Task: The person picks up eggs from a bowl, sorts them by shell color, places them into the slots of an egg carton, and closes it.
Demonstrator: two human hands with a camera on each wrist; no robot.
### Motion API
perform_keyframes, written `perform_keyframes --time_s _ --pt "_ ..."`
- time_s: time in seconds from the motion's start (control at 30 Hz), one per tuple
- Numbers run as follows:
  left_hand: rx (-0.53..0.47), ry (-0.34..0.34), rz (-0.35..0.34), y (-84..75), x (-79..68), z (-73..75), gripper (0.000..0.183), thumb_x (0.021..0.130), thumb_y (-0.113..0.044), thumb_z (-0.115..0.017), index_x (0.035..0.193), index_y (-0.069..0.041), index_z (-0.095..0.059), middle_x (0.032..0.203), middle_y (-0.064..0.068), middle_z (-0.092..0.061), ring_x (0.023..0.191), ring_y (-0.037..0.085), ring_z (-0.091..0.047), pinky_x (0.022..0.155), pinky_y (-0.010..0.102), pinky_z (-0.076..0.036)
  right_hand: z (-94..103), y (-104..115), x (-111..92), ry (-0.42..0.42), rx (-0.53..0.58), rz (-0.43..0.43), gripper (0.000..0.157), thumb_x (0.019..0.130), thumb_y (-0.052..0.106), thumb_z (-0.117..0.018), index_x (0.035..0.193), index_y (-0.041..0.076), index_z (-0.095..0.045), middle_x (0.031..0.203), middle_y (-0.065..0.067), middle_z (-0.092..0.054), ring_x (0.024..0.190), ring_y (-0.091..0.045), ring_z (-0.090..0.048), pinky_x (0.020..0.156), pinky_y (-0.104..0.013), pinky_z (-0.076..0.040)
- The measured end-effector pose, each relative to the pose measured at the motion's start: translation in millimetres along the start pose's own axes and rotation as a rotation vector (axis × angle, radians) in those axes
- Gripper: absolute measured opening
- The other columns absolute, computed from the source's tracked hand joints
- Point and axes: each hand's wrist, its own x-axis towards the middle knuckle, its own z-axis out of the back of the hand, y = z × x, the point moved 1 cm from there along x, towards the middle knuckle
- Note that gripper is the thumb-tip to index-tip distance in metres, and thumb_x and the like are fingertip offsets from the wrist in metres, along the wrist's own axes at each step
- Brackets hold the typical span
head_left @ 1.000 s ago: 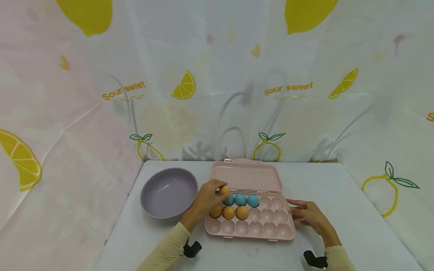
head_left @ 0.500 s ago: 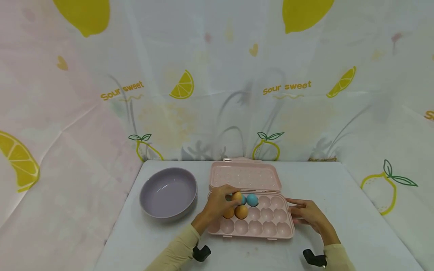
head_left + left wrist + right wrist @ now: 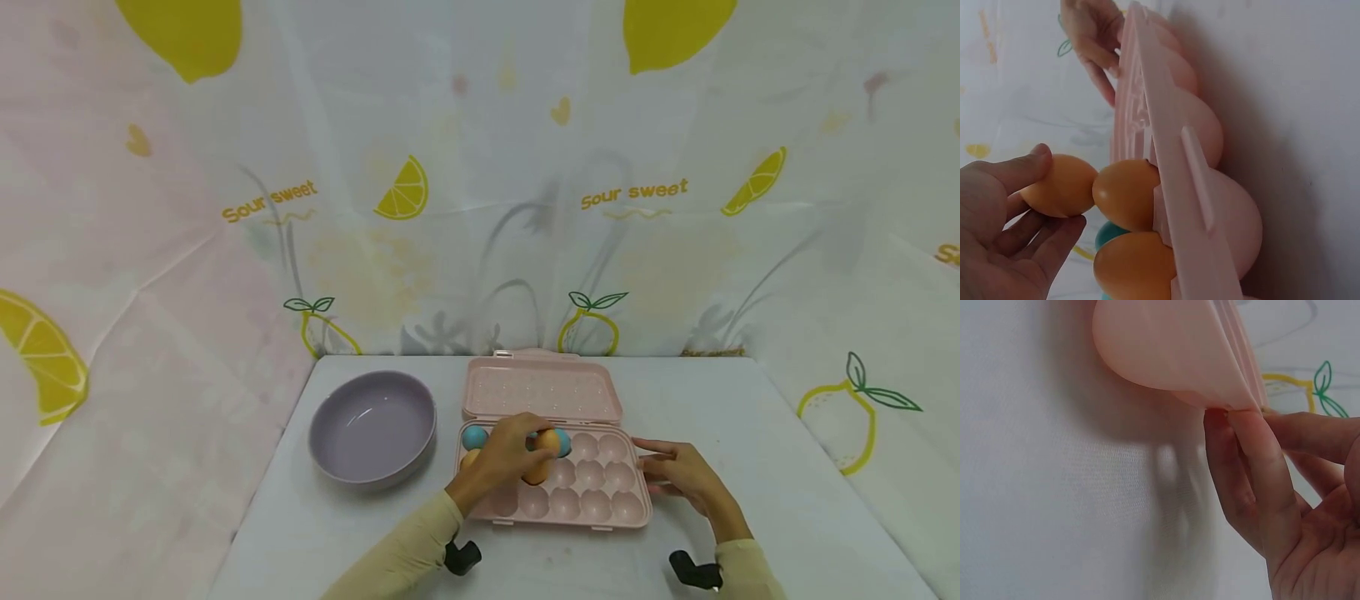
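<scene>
My left hand pinches an orange egg between thumb and fingers, above the pink egg carton. In the left wrist view the held egg looks close to or touching another orange egg seated in the carton. A further orange egg sits beside that one. Blue eggs sit in the back row; one blue egg shows left of the hand, another just right of it. My right hand holds the carton's right rim with its fingertips, as the right wrist view shows.
A round purple bowl stands left of the carton. The carton's lid lies open toward the back. White cloth covers the table, and a lemon-print curtain hangs behind it.
My left hand has carried the orange egg rightward over the carton, from the left end of the back row to near its third egg. The right hand has stayed at the rim.
</scene>
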Motion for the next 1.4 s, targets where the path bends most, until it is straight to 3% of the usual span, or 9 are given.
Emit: perform_keyframes --time_s 0.13,0.37,0.83,1.13,1.4 --pt "0.012 0.024 -0.010 -4.0 -0.3 -6.0 0.037 0.081 -0.015 -0.080 0.114 -0.002 -0.069 0.106 0.003 -0.068 0.094 0.007 -0.062 0.078 0.012 -0.049 0.1 -0.4 1.1 0.007 0.005 0.002 0.050 0.091 0.007 -0.063 0.139 -0.002 -0.051 0.112 -0.019 -0.068 0.095 -0.025 -0.069 0.071 -0.037 -0.058" --pt "0.114 0.043 -0.115 -7.8 -1.9 -16.6 0.036 0.081 -0.020 -0.080 0.111 -0.004 -0.069 0.106 0.001 -0.068 0.091 0.006 -0.060 0.075 0.012 -0.046 0.6 0.5 1.9 0.008 0.022 0.009 0.051 0.091 0.008 -0.065 0.139 -0.002 -0.051 0.114 -0.020 -0.067 0.095 -0.026 -0.069 0.072 -0.038 -0.058" --pt "0.175 0.091 -0.077 -5.4 -5.0 -31.8 0.033 0.082 -0.019 -0.079 0.111 -0.004 -0.069 0.107 -0.002 -0.066 0.093 0.004 -0.056 0.078 0.013 -0.045 -2.1 -0.9 1.5 0.009 0.030 -0.001 0.051 0.090 0.007 -0.065 0.138 -0.002 -0.051 0.112 -0.019 -0.068 0.094 -0.027 -0.069 0.073 -0.039 -0.058" --pt "0.278 0.111 -0.129 1.4 -7.6 -37.6 0.021 0.085 -0.020 -0.074 0.104 -0.011 -0.071 0.099 -0.007 -0.065 0.086 0.002 -0.053 0.076 0.010 -0.041 -2.2 -1.1 0.8 0.008 0.032 0.002 0.051 0.090 0.007 -0.065 0.138 -0.003 -0.051 0.112 -0.019 -0.068 0.094 -0.026 -0.069 0.073 -0.038 -0.058" --pt "0.311 0.108 -0.119 -0.2 -8.2 -38.8 0.021 0.086 -0.021 -0.074 0.105 -0.012 -0.072 0.101 -0.006 -0.065 0.087 0.003 -0.053 0.077 0.008 -0.041 -1.1 -0.6 1.1 0.007 0.028 0.005 0.051 0.091 0.008 -0.065 0.139 -0.002 -0.051 0.113 -0.019 -0.068 0.095 -0.026 -0.069 0.073 -0.038 -0.058"
